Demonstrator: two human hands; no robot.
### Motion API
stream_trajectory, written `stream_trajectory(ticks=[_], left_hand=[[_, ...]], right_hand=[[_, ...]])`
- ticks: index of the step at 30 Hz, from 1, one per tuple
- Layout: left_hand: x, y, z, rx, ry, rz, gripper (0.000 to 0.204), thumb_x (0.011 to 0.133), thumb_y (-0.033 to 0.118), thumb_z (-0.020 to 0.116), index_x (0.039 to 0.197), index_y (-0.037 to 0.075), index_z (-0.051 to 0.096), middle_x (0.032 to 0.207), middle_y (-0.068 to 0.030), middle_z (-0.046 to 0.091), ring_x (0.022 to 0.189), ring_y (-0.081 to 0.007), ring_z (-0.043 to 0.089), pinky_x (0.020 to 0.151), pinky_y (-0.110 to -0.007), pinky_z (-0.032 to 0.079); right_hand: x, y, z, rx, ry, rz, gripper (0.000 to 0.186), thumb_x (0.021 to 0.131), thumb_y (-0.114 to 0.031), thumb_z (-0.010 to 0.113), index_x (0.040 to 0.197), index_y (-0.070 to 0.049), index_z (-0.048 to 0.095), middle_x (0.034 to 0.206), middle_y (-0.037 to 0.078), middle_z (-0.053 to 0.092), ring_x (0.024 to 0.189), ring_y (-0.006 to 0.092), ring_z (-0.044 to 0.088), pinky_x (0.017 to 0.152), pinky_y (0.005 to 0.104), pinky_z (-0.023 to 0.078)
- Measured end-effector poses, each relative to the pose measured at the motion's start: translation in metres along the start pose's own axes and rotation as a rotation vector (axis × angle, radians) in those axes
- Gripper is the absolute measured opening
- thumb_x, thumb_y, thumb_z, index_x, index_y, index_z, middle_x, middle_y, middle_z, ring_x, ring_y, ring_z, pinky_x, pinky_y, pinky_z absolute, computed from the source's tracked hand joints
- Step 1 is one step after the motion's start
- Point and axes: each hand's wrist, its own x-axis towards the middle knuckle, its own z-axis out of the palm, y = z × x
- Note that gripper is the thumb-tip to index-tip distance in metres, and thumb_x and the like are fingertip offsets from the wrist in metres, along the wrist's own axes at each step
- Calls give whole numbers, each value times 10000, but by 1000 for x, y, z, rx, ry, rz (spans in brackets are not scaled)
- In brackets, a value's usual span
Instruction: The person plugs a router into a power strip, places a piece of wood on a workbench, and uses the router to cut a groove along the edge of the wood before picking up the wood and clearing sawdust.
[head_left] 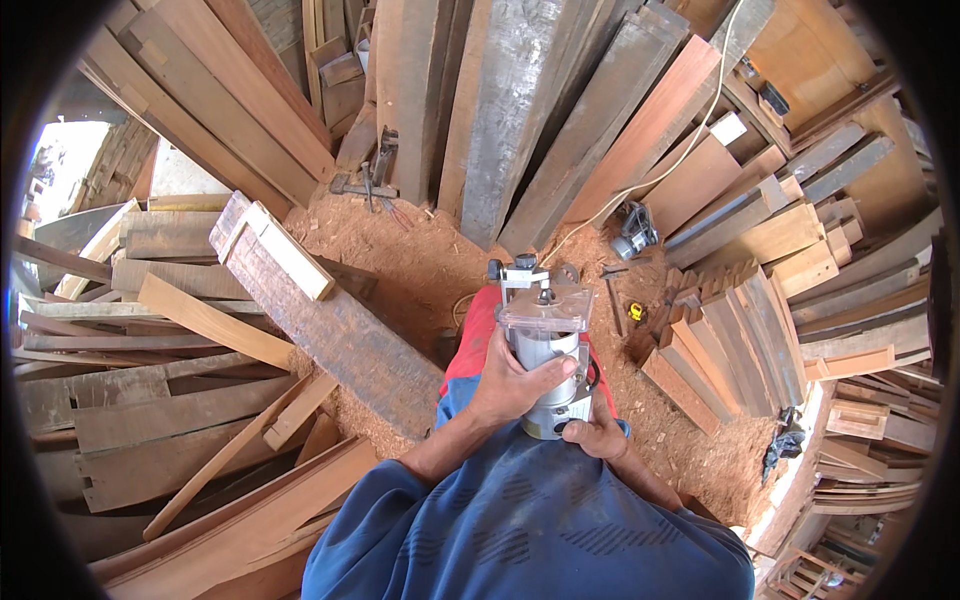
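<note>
I hold a trim router [550, 352] close to my body, upside down, its clear plastic base and metal guide facing away from me. My left hand [520, 378] wraps round the silver motor body, thumb across its front. Lower down, my right hand [600, 432] grips the motor end, its thumb beside a dark round spot on the housing. Part of the right hand's fingers is hidden behind the tool. A pale cord [690, 150] runs down from the upper right toward the router.
A thick plank [340, 320] with a pale wood strip [285, 255] on it lies at left. On the sawdust floor [420, 250] are a corded power tool [635, 232], a yellow tape measure [636, 312], a hammer [614, 295] and metal tools [372, 185]. Stacked boards [510, 100] surround me.
</note>
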Motion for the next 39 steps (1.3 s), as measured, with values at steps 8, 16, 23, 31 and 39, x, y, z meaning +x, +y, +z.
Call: stream_trajectory(ticks=[8, 16, 23, 31, 39], left_hand=[[-1, 2, 1, -44, 2, -7, 620, 826, 171, 859, 1321, 11, 522, 1109, -67, 667, 977, -132, 656, 869, -338, 563], [3, -5, -3, -149, -15, -35, 631, 809, 168, 875, 1310, 17, 522, 1089, -83, 689, 942, -158, 694, 843, -357, 588], [1, -7, -5, -179, -36, -67, 642, 803, 160, 878, 1317, 16, 522, 1093, -82, 691, 947, -156, 694, 849, -361, 589], [-3, -12, -7, -170, 2, -96, 640, 815, 167, 871, 1325, 19, 514, 1084, -76, 692, 946, -159, 694, 848, -358, 585], [-22, -24, -2, -80, -64, -224, 685, 818, 174, 870, 1366, 26, 486, 1142, -79, 671, 1012, -152, 671, 883, -352, 571]], right_hand=[[1, -3, 5, -2, 10, -20, 816, 905, -285, 797, 1496, 52, 347, 1324, 88, 567, 1206, 172, 554, 1039, 344, 443], [1, -10, 9, -55, 29, 16, 834, 883, -309, 818, 1484, 40, 358, 1306, 89, 566, 1207, 176, 556, 1035, 350, 452], [-2, -7, 6, -54, 29, 50, 856, 881, -297, 814, 1507, 38, 335, 1347, 106, 557, 1242, 196, 549, 1065, 368, 441], [-12, -28, -21, -419, -92, 254, 801, 865, -368, 830, 1434, 44, 444, 1257, 122, 621, 1163, 196, 607, 1010, 366, 490], [23, -159, -49, -995, 328, -56, 384, 885, -397, 785, 994, -36, 714, 799, 15, 659, 683, 97, 554, 602, 311, 443]])
